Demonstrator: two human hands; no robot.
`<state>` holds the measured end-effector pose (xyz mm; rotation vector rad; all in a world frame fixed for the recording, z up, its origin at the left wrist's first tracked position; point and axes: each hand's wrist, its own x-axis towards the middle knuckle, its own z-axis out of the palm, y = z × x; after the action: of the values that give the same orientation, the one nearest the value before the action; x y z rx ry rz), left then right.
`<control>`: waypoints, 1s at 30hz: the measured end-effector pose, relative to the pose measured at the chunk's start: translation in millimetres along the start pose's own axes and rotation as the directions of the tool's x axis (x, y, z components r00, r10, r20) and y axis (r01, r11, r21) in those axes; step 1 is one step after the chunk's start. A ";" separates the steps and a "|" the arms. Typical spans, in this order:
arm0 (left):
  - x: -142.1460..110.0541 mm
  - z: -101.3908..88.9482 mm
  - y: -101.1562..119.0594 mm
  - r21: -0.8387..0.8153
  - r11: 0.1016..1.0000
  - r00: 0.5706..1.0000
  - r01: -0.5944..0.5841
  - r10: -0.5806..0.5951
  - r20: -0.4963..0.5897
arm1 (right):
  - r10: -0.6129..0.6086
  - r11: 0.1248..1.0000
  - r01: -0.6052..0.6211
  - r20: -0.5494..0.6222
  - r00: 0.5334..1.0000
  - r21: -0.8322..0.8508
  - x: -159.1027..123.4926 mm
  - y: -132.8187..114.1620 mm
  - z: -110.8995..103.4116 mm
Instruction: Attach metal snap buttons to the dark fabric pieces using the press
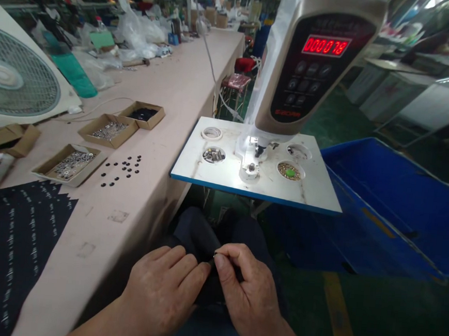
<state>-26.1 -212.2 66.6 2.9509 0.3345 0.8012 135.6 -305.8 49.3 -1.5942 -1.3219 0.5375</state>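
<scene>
Right hand [251,289], on the wearer's side of the press machine [314,66], pinches a tiny dark piece [214,256] — too small to identify — between thumb and forefinger. Left hand [164,285] curls just beside it — its grip cannot be told. Left of the press machine, black discs [129,176] lie scattered near two boxes [123,138] of metal parts [71,165].

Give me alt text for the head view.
A person's right hand pinches something dark, mostly hidden, beside the left hand above the lap. Ahead, a machine's red display reads 000078; leftward, a bench holds boxes of small parts, black discs and a fan.
</scene>
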 end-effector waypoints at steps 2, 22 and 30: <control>-3.5 -1.9 -2.2 -0.004 1.000 1.000 -0.008 0.008 -0.009 | 0.057 0.998 -0.058 0.034 0.998 0.029 -2.0 0.0 -0.8; -24.5 -14.7 -1.6 -0.023 1.000 1.000 -0.019 0.020 0.009 | 0.013 0.999 -0.021 0.161 0.987 0.047 -11.2 2.5 6.1; -26.8 -29.1 0.6 -0.074 0.995 0.998 -0.067 0.068 0.006 | -0.013 0.999 0.002 0.252 0.968 0.042 -15.8 -4.1 2.6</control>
<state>-63.2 -218.7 78.6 2.9099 0.2006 0.7904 126.4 -319.5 48.0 -1.5230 -1.4932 0.7785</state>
